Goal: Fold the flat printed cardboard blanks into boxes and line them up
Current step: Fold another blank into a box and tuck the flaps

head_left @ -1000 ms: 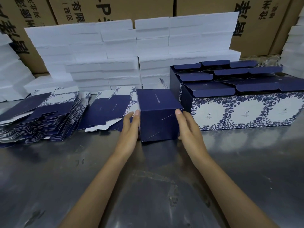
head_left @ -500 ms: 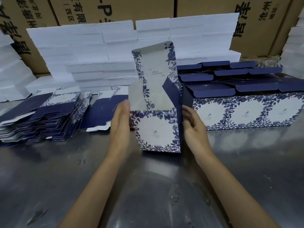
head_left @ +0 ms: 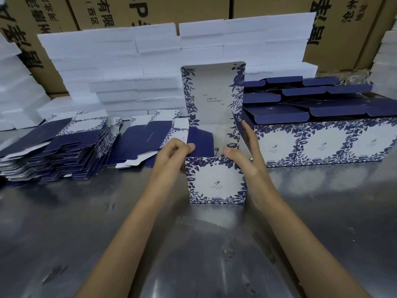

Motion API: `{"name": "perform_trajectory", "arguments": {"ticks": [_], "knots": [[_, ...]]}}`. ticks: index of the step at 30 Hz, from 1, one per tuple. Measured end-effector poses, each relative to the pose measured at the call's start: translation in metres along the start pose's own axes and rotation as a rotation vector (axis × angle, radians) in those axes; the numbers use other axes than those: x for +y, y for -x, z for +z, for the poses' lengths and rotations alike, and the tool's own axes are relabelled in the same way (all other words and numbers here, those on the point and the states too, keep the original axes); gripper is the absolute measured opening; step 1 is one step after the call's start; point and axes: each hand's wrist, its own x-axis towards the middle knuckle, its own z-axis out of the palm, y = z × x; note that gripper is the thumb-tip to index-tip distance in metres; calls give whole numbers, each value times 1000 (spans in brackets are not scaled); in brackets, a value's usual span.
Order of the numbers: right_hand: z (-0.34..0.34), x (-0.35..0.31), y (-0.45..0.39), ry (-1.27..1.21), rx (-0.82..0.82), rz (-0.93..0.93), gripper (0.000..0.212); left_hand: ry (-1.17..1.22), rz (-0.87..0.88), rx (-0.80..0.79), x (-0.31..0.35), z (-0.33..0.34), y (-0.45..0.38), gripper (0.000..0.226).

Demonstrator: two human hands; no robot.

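Note:
A blue-and-white floral box [head_left: 217, 181] stands upright on the steel table [head_left: 193, 244], its lid flap raised behind it. My left hand [head_left: 171, 155] pinches the navy side flap at the box's top left corner. My right hand [head_left: 242, 153] grips the right wall, thumb on the front rim and fingers along the outside. To the left lie flat printed blanks in a tall stack [head_left: 53, 151] and a smaller pile [head_left: 146, 145]. Folded boxes [head_left: 322, 143] stand in rows at the right, touching the box in my hands.
White foam blocks [head_left: 133, 67] are stacked in a wall behind the work area, with more at both edges. Brown shipping cartons [head_left: 193, 9] with black printed characters rise behind them. The bare steel surface stretches toward me.
The box was turned from its navy bottom facing up to standing upright with the lid raised. My hands moved from its sides to the top rim, the left taking the side flap.

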Motion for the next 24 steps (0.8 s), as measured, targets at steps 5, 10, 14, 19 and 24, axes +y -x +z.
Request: {"name": "perform_trajectory", "arguments": {"ticks": [5, 10, 14, 19, 24], "knots": [[5, 0, 0, -25, -3, -11, 76, -301, 3, -48, 14, -13, -4, 41], [3, -2, 0, -41, -13, 7, 73, -432, -44, -103, 35, -15, -16, 37], [1, -4, -1, -33, 2, 14, 73, -475, -49, -112, 37, -8, -21, 32], [-5, -7, 1, -24, -27, 5, 72, -497, -100, -111, 37, -8, -27, 42], [-6, -8, 2, -13, -58, 4, 69, -424, -45, 7, 25, 3, -32, 24]]}}
